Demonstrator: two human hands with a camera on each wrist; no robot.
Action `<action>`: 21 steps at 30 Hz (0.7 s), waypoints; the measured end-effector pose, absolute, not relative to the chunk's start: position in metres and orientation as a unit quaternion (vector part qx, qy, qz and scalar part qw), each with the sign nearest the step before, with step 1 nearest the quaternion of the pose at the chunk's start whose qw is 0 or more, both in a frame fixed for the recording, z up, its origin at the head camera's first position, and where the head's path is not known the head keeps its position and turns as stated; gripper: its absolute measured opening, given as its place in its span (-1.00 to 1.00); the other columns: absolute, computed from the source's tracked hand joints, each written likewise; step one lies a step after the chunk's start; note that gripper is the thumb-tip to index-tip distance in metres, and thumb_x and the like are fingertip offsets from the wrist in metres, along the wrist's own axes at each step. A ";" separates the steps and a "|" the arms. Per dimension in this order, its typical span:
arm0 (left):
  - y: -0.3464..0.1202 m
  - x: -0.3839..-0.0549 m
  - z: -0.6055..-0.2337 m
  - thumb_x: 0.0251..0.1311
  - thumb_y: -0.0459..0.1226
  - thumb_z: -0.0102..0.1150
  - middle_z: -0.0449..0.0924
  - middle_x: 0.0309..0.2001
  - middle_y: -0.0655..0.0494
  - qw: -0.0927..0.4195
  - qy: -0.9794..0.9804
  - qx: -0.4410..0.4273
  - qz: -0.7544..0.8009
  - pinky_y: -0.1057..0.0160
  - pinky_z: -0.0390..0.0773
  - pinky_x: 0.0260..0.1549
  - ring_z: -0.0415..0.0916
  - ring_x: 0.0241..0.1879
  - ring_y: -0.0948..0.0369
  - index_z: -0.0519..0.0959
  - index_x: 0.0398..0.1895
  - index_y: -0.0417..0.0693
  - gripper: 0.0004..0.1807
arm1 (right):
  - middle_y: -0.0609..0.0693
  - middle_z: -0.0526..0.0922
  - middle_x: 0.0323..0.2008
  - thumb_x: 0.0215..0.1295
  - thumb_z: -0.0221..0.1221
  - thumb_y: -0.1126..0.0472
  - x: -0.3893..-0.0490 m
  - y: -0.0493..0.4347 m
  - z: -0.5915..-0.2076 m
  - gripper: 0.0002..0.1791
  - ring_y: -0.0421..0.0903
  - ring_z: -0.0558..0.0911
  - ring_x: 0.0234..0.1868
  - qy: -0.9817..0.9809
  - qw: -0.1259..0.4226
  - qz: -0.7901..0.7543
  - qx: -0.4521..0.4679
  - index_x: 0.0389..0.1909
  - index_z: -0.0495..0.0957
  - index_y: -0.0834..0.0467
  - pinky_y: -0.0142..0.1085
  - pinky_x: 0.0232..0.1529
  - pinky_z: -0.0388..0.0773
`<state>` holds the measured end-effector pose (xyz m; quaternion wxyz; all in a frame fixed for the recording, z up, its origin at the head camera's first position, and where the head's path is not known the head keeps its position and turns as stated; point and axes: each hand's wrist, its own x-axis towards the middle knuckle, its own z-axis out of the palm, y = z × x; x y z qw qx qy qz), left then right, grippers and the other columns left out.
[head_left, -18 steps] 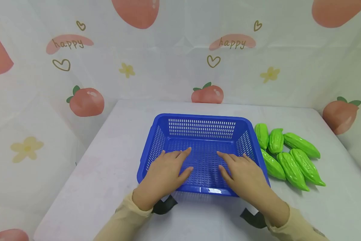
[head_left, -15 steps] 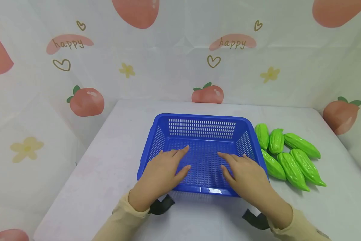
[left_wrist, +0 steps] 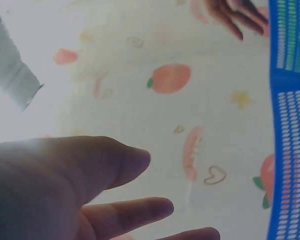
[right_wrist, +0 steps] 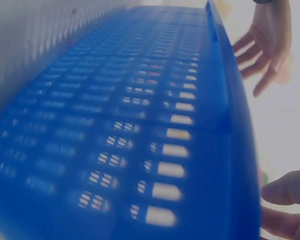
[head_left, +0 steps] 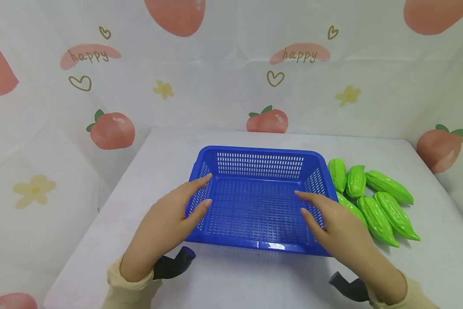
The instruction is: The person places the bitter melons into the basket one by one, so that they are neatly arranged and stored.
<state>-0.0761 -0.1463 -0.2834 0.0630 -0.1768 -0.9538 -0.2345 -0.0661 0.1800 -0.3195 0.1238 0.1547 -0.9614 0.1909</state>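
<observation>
A blue plastic basket with slotted walls sits on the table, nothing inside it. My left hand hovers over its left rim, fingers extended and thumb apart. Over the right front corner is my right hand, its fingers spread loosely and pointing inward. Neither hand holds anything. In the left wrist view the left hand's fingers stand apart, with the basket at the right edge. The right wrist view shows the basket's outer wall close up, with the right hand's fingertips at its rim.
Several glossy green bitter melons lie in a cluster on the table, close against the basket's right side. The white table meets a fruit-printed cloth backdrop behind. Black straps are on both wrists.
Both hands have moved apart, from over the basket's middle outward to its sides; the left hand travelled farther, to the left. The basket and the bitter melons have stayed in place.
</observation>
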 end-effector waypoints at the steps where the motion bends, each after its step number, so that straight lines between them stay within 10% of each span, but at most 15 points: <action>1: -0.150 -0.076 -0.282 0.39 0.01 -0.01 0.50 0.26 0.10 0.066 -0.952 -0.173 -0.245 -0.09 0.46 0.18 0.43 0.26 0.07 0.28 0.42 0.18 -0.44 | 0.07 0.63 0.10 0.38 0.12 0.08 -0.065 0.182 -0.318 -0.58 0.09 0.67 -0.05 -0.960 0.129 0.197 0.150 0.24 0.46 0.01 -0.06 -0.23 0.67; 6: -0.169 -0.075 -0.276 0.42 -0.05 -0.04 0.59 0.15 0.02 0.086 -0.940 -0.150 -0.295 -0.19 0.47 0.12 0.50 0.19 0.02 0.32 0.40 0.15 -0.49 | 0.16 0.66 0.02 0.35 0.16 0.17 -0.062 0.195 -0.309 -0.55 0.09 0.67 -0.24 -0.947 0.177 0.233 0.132 0.25 0.45 0.05 -0.10 -0.36 0.62; 8: -0.175 -0.075 -0.275 0.43 -0.06 -0.05 0.58 0.15 0.01 0.094 -0.937 -0.136 -0.309 -0.21 0.46 0.12 0.51 0.18 0.01 0.32 0.39 0.16 -0.51 | 0.18 0.64 0.05 0.36 0.16 0.18 -0.063 0.203 -0.307 -0.55 0.18 0.66 -0.13 -0.939 0.191 0.258 0.127 0.26 0.43 0.07 0.06 -0.19 0.61; 11: -0.185 -0.075 -0.274 0.43 -0.10 -0.05 0.59 0.14 0.01 0.114 -0.932 -0.120 -0.323 -0.18 0.46 0.13 0.53 0.15 0.01 0.34 0.38 0.17 -0.53 | 0.15 0.61 0.12 0.37 0.15 0.19 -0.065 0.215 -0.305 -0.54 0.19 0.60 0.03 -0.926 0.215 0.289 0.116 0.28 0.41 0.07 -0.20 0.21 0.48; 15: -0.198 -0.077 -0.275 0.43 -0.17 -0.03 0.60 0.12 0.03 0.136 -0.919 -0.120 -0.350 -0.06 0.47 0.13 0.55 0.11 0.09 0.37 0.35 0.18 -0.56 | -0.08 0.60 0.15 0.35 0.14 0.27 -0.071 0.232 -0.306 -0.51 -0.44 0.55 0.09 -0.906 0.250 0.325 0.110 0.29 0.42 0.00 -0.83 0.05 0.14; 21: -0.210 -0.084 -0.285 0.44 -0.27 -0.06 0.57 0.14 0.00 0.133 -0.899 -0.132 -0.396 0.64 0.39 0.06 0.49 0.09 0.41 0.38 0.34 0.09 -0.57 | -0.60 0.45 0.04 0.33 0.10 0.39 -0.087 0.252 -0.316 -0.52 -0.68 0.43 0.02 -0.876 0.272 0.378 0.128 0.27 0.44 0.11 -0.83 -0.02 0.28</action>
